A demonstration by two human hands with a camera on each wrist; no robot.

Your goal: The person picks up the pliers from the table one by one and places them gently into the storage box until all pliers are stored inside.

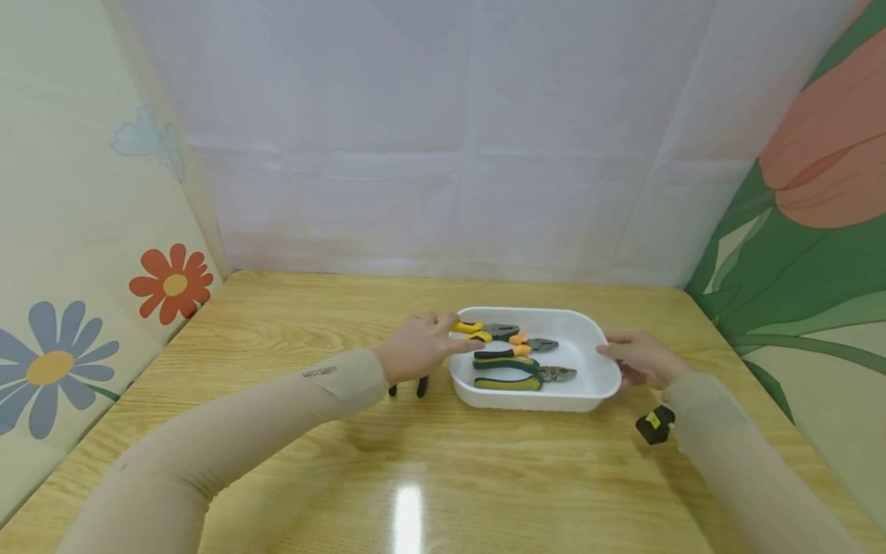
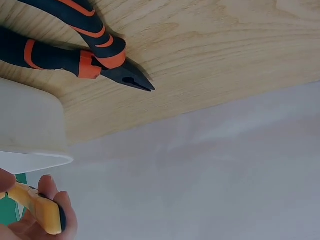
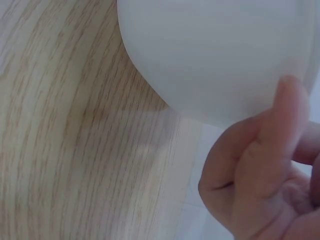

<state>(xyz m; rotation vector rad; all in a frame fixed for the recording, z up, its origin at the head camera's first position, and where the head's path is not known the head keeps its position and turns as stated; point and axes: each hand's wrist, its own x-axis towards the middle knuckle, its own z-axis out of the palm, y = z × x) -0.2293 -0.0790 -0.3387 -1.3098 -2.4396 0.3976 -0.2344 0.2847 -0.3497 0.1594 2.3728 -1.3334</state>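
My left hand [image 1: 418, 346] grips the yellow handles of a pair of combination pliers [image 1: 501, 332] over the left end of a white plastic tray [image 1: 588, 365]. In the left wrist view a yellow handle [image 2: 47, 215] shows between the fingers. My right hand [image 1: 647, 358] holds the tray's right end, with the thumb [image 3: 290, 110] against its wall. Inside the tray lie green-handled pliers [image 1: 508, 364] and orange-and-black pliers [image 1: 494, 355], jaws to the right. Beneath my left wrist, black-and-orange needle-nose pliers [image 2: 100, 42] rest on the table, mostly hidden in the head view.
The wooden table [image 1: 484, 477] meets a white cloth backdrop [image 1: 450, 192] behind the tray. Panels painted with flowers [image 1: 174, 285] stand on both sides. A small black device [image 1: 655, 425] sits at my right wrist.
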